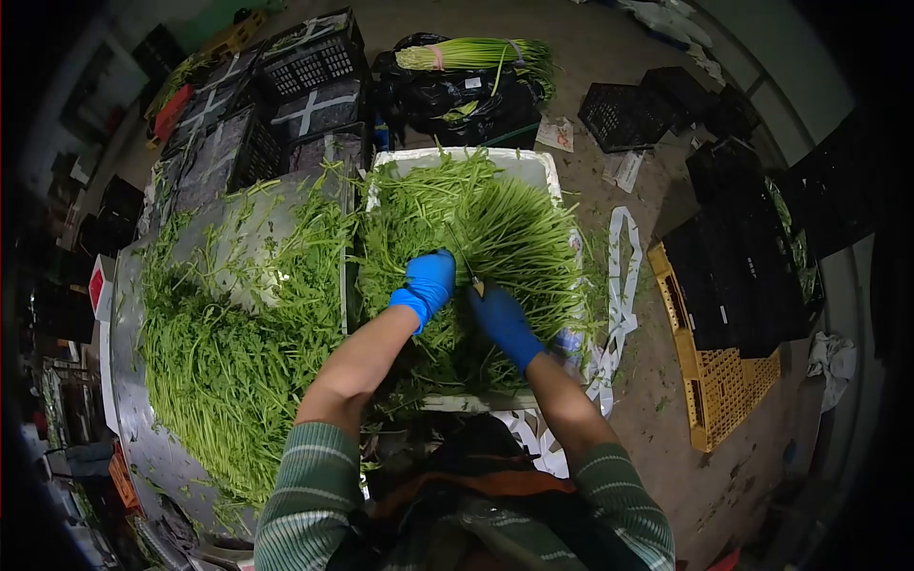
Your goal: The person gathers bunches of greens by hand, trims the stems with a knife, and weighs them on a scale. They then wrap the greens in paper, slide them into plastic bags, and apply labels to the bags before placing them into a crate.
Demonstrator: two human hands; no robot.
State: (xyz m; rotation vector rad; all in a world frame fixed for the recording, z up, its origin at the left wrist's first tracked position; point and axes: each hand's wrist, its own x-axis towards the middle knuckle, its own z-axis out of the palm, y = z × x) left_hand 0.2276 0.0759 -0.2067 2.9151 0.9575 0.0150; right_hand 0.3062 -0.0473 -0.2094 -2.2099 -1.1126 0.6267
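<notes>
My right hand (503, 325), in a blue glove, is closed round the yellowish handle of a knife (478, 285). Its thin blade points away from me over the greens. Beside it, my left hand (428, 285), also gloved in blue, is closed on leafy greens (400, 252); its fingertips are hidden. Both hands are above a white foam box (533, 167) heaped with these long-stemmed greens. Cut stem ends (533, 228) fan out toward the box's right side, with leaves toward the left.
On the left, a metal table (129, 381) bears a large pile of greens (248, 381). Black crates (309, 67) stand behind it. A tied bundle of green stalks (466, 54) lies on black bags beyond the box. White strapping (621, 285) and a yellow pallet (719, 381) are at right.
</notes>
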